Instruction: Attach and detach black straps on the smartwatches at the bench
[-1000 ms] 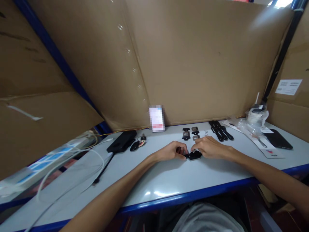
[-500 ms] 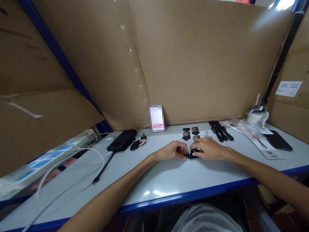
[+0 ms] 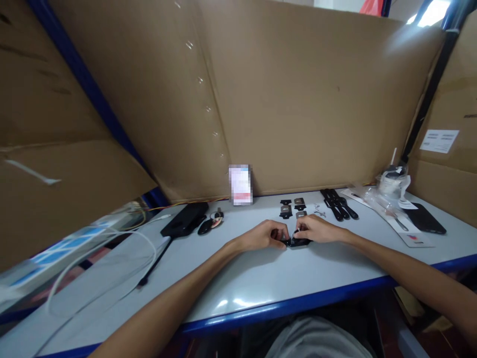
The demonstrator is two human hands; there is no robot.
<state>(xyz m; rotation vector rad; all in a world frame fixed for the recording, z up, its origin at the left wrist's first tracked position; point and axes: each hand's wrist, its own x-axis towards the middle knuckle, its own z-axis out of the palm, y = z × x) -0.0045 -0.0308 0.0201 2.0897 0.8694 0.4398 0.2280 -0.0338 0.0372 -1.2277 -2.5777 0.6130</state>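
A small black piece (image 3: 298, 242) with a flat, shiny surface lies low over the table between my hands. My left hand (image 3: 266, 234) is closed, thumb and fingers pinching its left end. From the right, my right hand (image 3: 316, 228) bends its fingers down onto the piece's upper side in a pinch; whatever is under the fingertips is too small to make out. Just beyond the hands sit several small metal plates with black parts (image 3: 286, 211), one partly covered by my right hand. Tiny silvery pieces (image 3: 319, 211) lie right of them, beside several black handles (image 3: 338, 204).
Left on the table (image 3: 208, 283) are a black box-shaped device (image 3: 185, 219), keys with a black fob (image 3: 205, 226) and white cables. A blurred card (image 3: 240, 185) leans on the cardboard wall (image 3: 298, 99). At right lie a black phone (image 3: 425, 219), clear packaging (image 3: 391, 211) and a wrapped cup (image 3: 392, 181).
My right fingers have lifted and drawn together, uncovering more of the black piece. My left hand keeps its pinch. The whole view has shifted slightly.
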